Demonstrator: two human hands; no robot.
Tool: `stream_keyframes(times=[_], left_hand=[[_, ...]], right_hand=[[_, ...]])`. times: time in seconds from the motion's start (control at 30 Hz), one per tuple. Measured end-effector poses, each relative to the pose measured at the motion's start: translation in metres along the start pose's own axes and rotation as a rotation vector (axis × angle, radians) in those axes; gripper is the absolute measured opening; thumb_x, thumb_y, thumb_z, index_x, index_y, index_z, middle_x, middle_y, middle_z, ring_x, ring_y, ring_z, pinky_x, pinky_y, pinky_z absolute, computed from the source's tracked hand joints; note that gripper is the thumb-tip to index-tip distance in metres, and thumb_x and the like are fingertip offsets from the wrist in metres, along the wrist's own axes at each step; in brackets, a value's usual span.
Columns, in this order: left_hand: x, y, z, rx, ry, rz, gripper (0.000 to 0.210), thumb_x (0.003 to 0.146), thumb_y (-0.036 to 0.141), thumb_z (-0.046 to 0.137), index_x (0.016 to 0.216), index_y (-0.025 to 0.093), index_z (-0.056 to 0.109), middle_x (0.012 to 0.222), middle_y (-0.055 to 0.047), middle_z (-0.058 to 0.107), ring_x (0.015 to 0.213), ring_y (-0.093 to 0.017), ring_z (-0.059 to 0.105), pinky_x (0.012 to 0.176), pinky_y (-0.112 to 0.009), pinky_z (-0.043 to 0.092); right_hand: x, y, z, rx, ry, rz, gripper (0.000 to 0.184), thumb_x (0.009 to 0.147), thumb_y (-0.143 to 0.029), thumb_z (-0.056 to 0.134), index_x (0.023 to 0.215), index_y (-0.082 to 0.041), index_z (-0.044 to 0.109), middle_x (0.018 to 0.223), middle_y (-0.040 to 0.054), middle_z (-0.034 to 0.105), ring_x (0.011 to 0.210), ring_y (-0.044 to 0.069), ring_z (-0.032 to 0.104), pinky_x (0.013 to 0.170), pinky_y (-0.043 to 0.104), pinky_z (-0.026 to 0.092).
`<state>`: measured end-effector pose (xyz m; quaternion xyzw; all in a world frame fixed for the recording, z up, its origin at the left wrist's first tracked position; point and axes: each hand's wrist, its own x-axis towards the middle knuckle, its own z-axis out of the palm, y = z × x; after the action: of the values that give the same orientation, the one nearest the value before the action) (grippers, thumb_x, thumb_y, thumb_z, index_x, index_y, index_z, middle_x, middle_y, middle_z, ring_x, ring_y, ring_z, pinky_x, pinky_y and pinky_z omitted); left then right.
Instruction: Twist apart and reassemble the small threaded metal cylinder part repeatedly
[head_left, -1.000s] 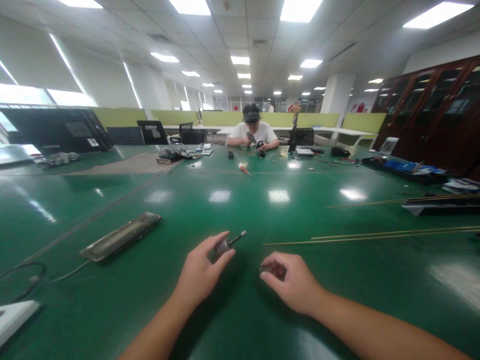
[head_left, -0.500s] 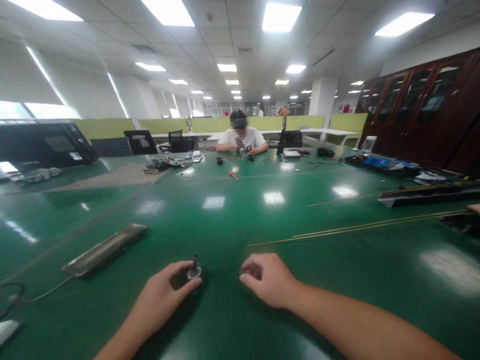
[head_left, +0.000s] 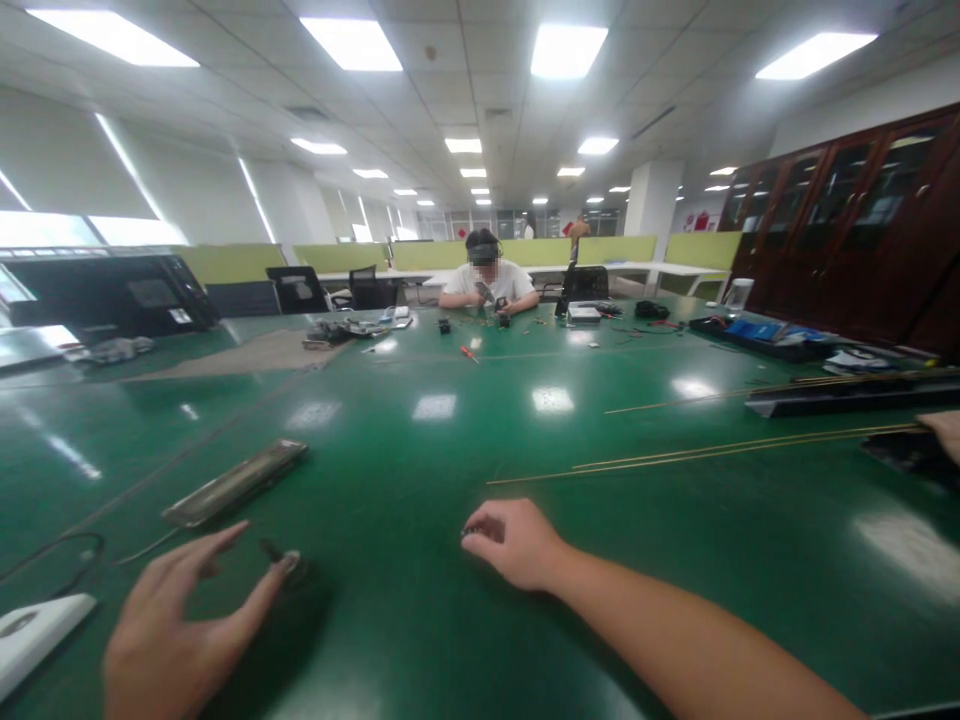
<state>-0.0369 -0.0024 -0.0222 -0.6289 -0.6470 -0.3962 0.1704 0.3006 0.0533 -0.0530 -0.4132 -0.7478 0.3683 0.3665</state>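
My left hand (head_left: 191, 615) is at the lower left, its thumb and fingers spread wide apart. By the thumb tip is a small dark metal part with a round shiny flange (head_left: 282, 556). It leans to the left and is blurred; I cannot tell whether it rests on the table. Right of centre, my right hand (head_left: 514, 540) is closed, thumb against fingertips, low over the green tabletop (head_left: 390, 600). A small dark metal piece (head_left: 470, 532) shows at its fingertips, too small to name.
A long greyish bar (head_left: 236, 483) with a cable lies beyond my left hand; a white box (head_left: 41, 635) sits nearer. Thin brass-coloured rods (head_left: 637, 462) stretch to the right, where another hand (head_left: 941, 430) shows. A person (head_left: 487, 280) works across the table, behind a red screwdriver (head_left: 469, 354).
My left hand has moved left and nearer, and its fingers have spread. The flanged part has gone left and tilted from upright. My right hand has shifted slightly left, still closed.
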Motion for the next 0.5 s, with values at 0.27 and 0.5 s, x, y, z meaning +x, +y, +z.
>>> stream_keyframes(times=[0.27,0.5], left_hand=[[-0.012,0.106,0.038,-0.493,-0.477,0.355,0.034,0.081,0.04,0.072,0.115,0.034,0.072,0.113,-0.004,0.07,0.102,-0.023,0.067,0.09,-0.032,0.057],[-0.002,0.131,0.055,-0.732,-0.521,0.143,0.014,0.082,0.038,0.072,0.088,0.027,0.077,0.099,-0.004,0.076,0.093,-0.022,0.072,0.086,-0.032,0.059]], right_hand=[[0.003,0.003,0.009,0.672,-0.286,0.166,0.045,0.063,-0.051,0.085,0.091,-0.016,0.079,0.073,0.0009,0.071,0.065,0.014,0.062,0.072,0.029,0.049],[0.006,0.006,0.005,0.76,-0.318,0.176,0.048,0.065,-0.06,0.081,0.082,-0.016,0.077,0.073,0.0004,0.069,0.065,0.012,0.061,0.071,0.027,0.048]])
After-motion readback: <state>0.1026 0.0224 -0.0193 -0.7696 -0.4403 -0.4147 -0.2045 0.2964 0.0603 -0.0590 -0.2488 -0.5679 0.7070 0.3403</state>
